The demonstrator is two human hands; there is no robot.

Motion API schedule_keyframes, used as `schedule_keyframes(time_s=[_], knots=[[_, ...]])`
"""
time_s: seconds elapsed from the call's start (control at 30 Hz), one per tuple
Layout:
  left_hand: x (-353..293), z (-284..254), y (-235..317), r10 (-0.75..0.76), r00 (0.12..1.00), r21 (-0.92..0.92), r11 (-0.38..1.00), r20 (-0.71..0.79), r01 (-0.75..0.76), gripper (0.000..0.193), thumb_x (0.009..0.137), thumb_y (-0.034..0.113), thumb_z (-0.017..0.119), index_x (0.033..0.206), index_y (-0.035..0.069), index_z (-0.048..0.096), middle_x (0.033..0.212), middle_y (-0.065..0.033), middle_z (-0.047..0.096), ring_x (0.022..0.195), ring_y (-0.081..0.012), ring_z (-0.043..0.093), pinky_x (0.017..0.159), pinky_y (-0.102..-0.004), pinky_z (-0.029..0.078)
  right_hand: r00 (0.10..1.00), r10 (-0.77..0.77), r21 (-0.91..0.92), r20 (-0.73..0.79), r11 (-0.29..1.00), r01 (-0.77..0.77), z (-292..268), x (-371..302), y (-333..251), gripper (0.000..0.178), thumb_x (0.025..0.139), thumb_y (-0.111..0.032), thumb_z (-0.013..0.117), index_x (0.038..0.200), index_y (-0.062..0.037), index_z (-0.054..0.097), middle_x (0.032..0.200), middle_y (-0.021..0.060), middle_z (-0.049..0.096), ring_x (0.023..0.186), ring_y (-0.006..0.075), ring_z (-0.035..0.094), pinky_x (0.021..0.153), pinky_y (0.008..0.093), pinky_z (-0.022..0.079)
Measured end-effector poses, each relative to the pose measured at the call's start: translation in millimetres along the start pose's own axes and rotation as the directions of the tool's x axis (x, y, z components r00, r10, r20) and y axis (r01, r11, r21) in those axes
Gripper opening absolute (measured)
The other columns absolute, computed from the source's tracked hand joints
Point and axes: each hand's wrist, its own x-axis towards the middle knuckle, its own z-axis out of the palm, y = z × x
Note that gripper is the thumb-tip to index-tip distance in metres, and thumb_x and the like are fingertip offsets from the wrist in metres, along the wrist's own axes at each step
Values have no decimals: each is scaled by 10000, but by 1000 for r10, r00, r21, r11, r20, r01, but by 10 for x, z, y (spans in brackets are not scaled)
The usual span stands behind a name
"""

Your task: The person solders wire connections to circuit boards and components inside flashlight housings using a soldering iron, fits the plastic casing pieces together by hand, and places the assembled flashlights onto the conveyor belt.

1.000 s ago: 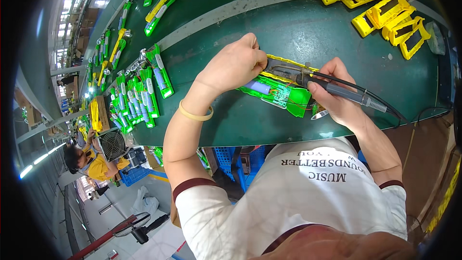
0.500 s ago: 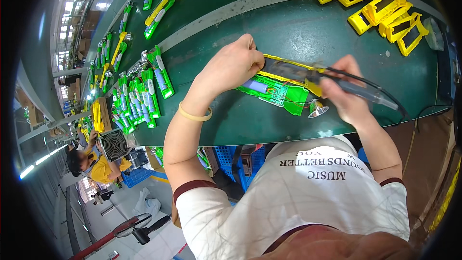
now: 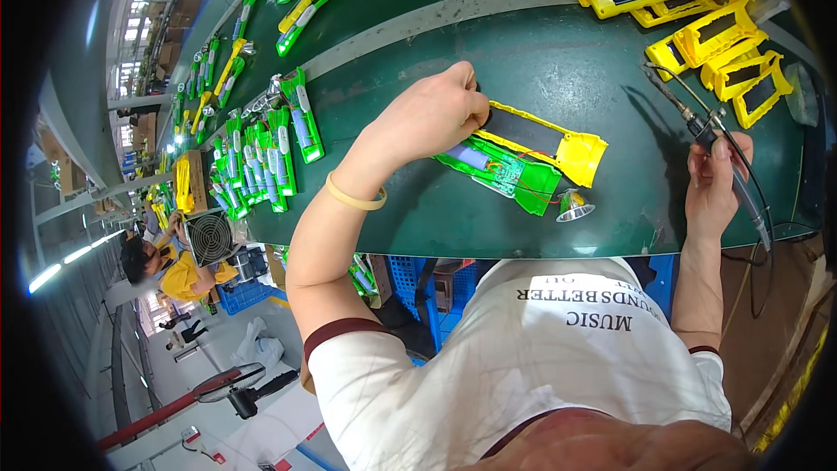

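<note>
Our right hand (image 3: 717,181) had drawn the soldering iron (image 3: 697,126), fingers gripping it, clear of the green-and-yellow casing (image 3: 523,157), left hand (image 3: 427,118) closed on its end, so soldering looked paused.

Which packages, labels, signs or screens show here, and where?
Box: brown cardboard, far left end of the belt, beside a yellow part.
Crates: blue plastic, latticed, under the bench edge.
Shirt print: dark lettering on white, seen upside down, lower centre.
No screens or signs to be seen.
</note>
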Motion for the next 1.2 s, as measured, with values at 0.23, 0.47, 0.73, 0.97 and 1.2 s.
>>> schedule_keyframes(time_s=[0.23,0.47,0.73,0.97,1.2], knots=[[21,7,-29,13,1000,9,1000,15,-13,44,706,72,609,746,69,626,802,-82,486,733,-242,533,636,-325,446,998,24,-8,50,1000,-24,-30,-14,13,191,848,-220,562,871,-73,443,687,74,555,516,83,460,473,164,341],[1,-28,-22,8,999,40,999,39,-10,55,711,94,609,753,67,631,761,-78,488,720,-242,535,635,-332,447,997,60,0,45,998,-60,0,-37,-8,211,834,-226,587,888,-68,458,694,53,563,528,73,466,461,173,334],[45,154,-167,277,917,72,961,-287,-268,200,696,107,661,891,62,645,1014,-94,579,979,-267,532,809,-324,442,997,61,-14,42,998,-61,74,-18,50,199,843,-233,580,860,-83,451,673,43,561,528,61,467,466,159,339],[-465,210,-15,225,961,-209,944,-161,-256,510,571,115,745,1009,90,485,1080,-119,520,1078,-306,471,921,-446,349,998,64,6,4,998,-64,13,16,46,193,841,-230,573,856,-84,447,663,41,558,516,63,468,465,158,343],[72,50,-879,-90,834,-150,989,-544,9,482,635,132,698,1049,32,473,1012,-145,526,934,-305,528,812,-345,437,998,41,-138,42,990,-35,140,42,86,213,832,-204,578,887,-61,429,695,12,449,533,65,426,491,177,360]])
